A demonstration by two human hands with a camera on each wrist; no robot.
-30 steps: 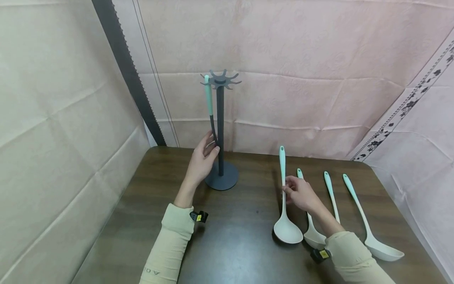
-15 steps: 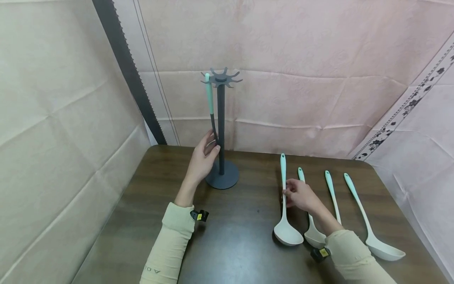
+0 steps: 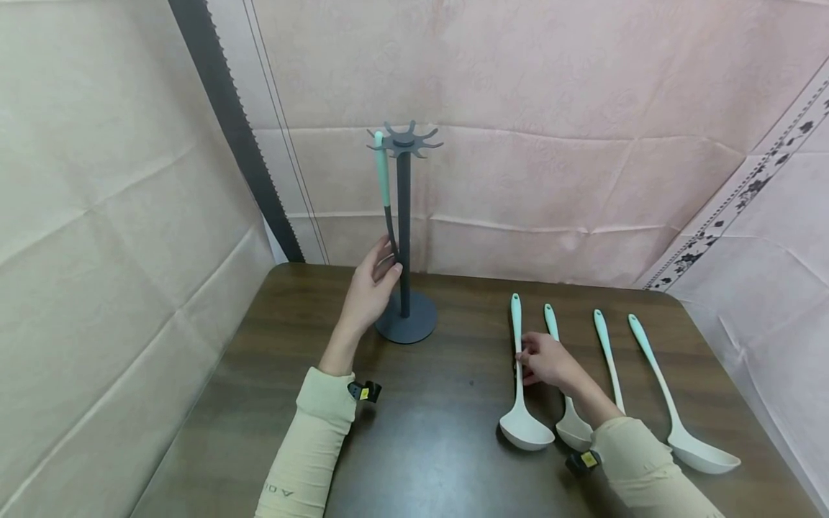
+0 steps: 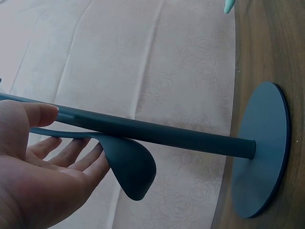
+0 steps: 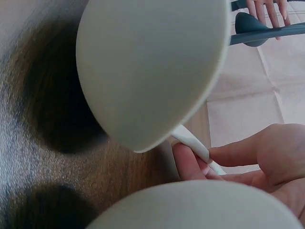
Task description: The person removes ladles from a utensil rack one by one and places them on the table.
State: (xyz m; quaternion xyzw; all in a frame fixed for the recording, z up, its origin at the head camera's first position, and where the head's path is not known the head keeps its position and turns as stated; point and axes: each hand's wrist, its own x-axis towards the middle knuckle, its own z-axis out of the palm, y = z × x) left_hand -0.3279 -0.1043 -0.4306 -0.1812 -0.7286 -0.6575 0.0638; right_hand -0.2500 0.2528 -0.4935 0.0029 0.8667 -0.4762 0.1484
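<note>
A grey stand (image 3: 406, 327) with a ring of hooks at its top stands at the table's back left. From one hook hangs a ladle (image 4: 131, 167) with a dark bowl and a mint handle. My left hand (image 3: 370, 295) holds its stem, thumb at the pole and fingers behind. On the right, my right hand (image 3: 547, 360) pinches a white ladle (image 3: 526, 430) partway along its mint-topped handle. The right wrist view shows thumb and fingers meeting on its slim neck (image 5: 190, 142), partly hidden behind its bowl (image 5: 152, 62).
Right of the held ladle lie a second white ladle (image 3: 572, 426), a third mint-handled utensil (image 3: 607, 352) mostly covered by the right forearm, and a white ladle (image 3: 702, 453) at far right. Cloth (image 3: 518, 201) hangs behind the brown table (image 3: 453, 446).
The handle end of the right-hand white ladle has tipped down towards the table, and the right hand has sunk slightly with it. The left hand and the hanging ladle have stayed put.
</note>
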